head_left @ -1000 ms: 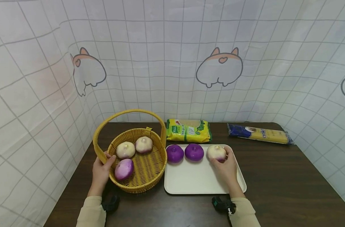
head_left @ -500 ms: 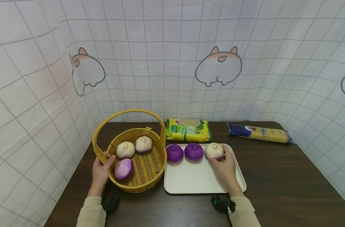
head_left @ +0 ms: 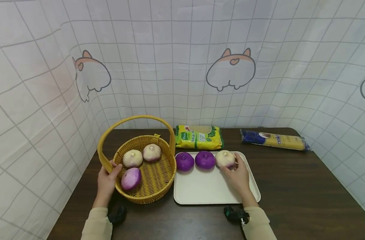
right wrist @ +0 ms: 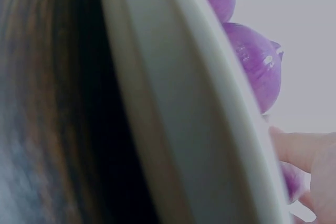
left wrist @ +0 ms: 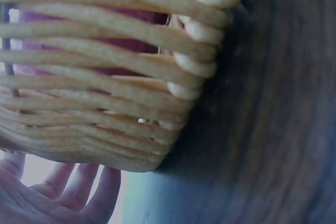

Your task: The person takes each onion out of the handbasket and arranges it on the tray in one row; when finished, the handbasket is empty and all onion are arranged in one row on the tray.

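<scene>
My left hand (head_left: 106,178) grips the rim of a yellow wicker basket (head_left: 154,176) at the foot of its handle, thumb on the inner side. Inside lie two white-and-purple onions, a left one (head_left: 132,158) and a right one (head_left: 152,152), plus a purple onion (head_left: 131,179) tipped on its side. In the left wrist view, fingers (left wrist: 102,195) show beside the woven wall (left wrist: 105,98). My right hand (head_left: 239,176) holds a white-and-purple onion (head_left: 225,158) between thumb and fingers at the back of the white tray (head_left: 207,190). To its left sit two dark purple onions (head_left: 205,160).
A yellow-green food packet (head_left: 199,137) lies behind the tray. Farther right is a blue-and-yellow pasta packet (head_left: 275,140). All stand on a dark wooden table (head_left: 302,190), with a white checked curtain (head_left: 182,66) around the back and sides.
My right hand has shifted the white-and-purple onion slightly left, up beside the purple onions. The left hand and basket stay in place.
</scene>
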A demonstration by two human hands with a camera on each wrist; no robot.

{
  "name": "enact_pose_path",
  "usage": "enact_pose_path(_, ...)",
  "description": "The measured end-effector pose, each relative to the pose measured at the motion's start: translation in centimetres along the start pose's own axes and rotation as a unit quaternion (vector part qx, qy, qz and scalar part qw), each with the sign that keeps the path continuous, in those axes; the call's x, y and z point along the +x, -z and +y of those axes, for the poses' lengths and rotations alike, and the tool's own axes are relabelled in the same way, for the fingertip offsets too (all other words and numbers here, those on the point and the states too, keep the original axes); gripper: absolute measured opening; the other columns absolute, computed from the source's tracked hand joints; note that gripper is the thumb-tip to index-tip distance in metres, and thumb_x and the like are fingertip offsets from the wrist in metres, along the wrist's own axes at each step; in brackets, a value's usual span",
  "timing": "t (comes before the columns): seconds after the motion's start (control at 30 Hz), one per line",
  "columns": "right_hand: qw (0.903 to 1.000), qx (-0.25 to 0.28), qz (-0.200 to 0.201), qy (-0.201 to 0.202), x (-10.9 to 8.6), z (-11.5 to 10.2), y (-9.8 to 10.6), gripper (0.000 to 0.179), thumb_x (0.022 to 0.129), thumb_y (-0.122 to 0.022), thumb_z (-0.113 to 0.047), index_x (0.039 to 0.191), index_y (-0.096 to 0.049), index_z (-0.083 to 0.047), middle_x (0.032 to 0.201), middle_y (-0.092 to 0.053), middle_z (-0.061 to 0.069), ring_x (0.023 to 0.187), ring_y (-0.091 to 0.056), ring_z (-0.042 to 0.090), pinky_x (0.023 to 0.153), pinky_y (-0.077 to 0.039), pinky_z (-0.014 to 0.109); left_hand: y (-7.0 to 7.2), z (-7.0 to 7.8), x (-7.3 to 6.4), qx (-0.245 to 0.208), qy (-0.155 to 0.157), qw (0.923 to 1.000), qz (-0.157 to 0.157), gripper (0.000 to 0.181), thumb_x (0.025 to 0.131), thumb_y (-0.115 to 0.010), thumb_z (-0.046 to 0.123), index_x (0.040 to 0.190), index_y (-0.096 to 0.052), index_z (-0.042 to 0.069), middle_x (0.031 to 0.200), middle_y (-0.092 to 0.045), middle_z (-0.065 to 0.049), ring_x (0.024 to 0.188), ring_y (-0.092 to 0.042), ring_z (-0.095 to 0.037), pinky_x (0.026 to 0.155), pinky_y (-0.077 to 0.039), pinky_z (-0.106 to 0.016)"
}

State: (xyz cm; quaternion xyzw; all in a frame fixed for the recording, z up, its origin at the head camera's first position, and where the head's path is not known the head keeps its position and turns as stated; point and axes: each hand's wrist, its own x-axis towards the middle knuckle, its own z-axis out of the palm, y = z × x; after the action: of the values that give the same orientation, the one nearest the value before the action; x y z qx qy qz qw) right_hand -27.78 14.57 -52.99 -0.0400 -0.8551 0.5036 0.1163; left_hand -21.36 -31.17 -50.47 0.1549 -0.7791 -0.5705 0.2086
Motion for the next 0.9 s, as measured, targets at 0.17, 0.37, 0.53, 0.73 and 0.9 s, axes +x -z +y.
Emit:
enact_pose_path(0.17,0.9996,0.023,-0.003,-0.018,0.0,0.0,0.2,0.083,0.081,-0.079,-0.016,0.147,-0.032,0.002,0.138,-0.044,0.023,0.113,-0.049,0.037,0.095,-0.039,0.046,-0.1,-0.2,0.0,-0.004,-0.004,1.0000,0.005,0.030,0.095,-0.064,0.026,0.107,-0.052,0.002,0.098,-0.053,0.001,0.087,-0.049,-0.011,0.074,-0.041,-0.019)
enact_pose_path(0.37,0.9988,0.034,-0.010,-0.034,0.0,-0.3,0.5,0.084,0.082,-0.079,-0.017,0.148,-0.030,0.000,0.142,-0.041,0.021,0.115,-0.048,0.036,0.096,-0.038,0.046,-0.1,-0.5,0.0,-0.011,0.000,0.9999,0.009,0.029,0.095,-0.065,0.026,0.106,-0.051,0.003,0.100,-0.053,0.001,0.088,-0.050,-0.009,0.074,-0.042,-0.017)
enact_pose_path(0.53,0.9987,0.036,0.004,-0.036,0.0,-0.5,0.6,0.083,0.081,-0.080,-0.017,0.147,-0.032,0.000,0.140,-0.040,0.023,0.113,-0.050,0.038,0.096,-0.041,0.045,0.0,-0.6,0.0,-0.003,0.006,0.9999,0.010,0.030,0.095,-0.065,0.029,0.108,-0.051,0.005,0.099,-0.053,0.004,0.089,-0.050,-0.009,0.075,-0.041,-0.016)
enact_pose_path(0.73,0.9979,0.044,0.005,-0.048,-0.1,-0.6,0.8,0.083,0.082,-0.079,-0.019,0.148,-0.031,-0.001,0.140,-0.038,0.023,0.114,-0.048,0.036,0.094,-0.040,0.044,0.0,-0.4,0.1,-0.002,0.000,1.0000,0.007,0.030,0.095,-0.064,0.028,0.107,-0.051,0.004,0.099,-0.053,0.002,0.088,-0.050,-0.010,0.074,-0.041,-0.018)
enact_pose_path(0.9,0.9968,0.053,0.033,-0.051,-0.1,-0.6,1.1,0.077,0.084,-0.077,-0.021,0.145,-0.036,-0.001,0.141,-0.038,0.022,0.117,-0.046,0.037,0.095,-0.040,0.046,0.0,-0.2,0.1,-0.002,0.000,1.0000,0.001,0.031,0.095,-0.064,0.028,0.108,-0.051,0.003,0.098,-0.053,0.004,0.088,-0.049,-0.011,0.075,-0.040,-0.018)
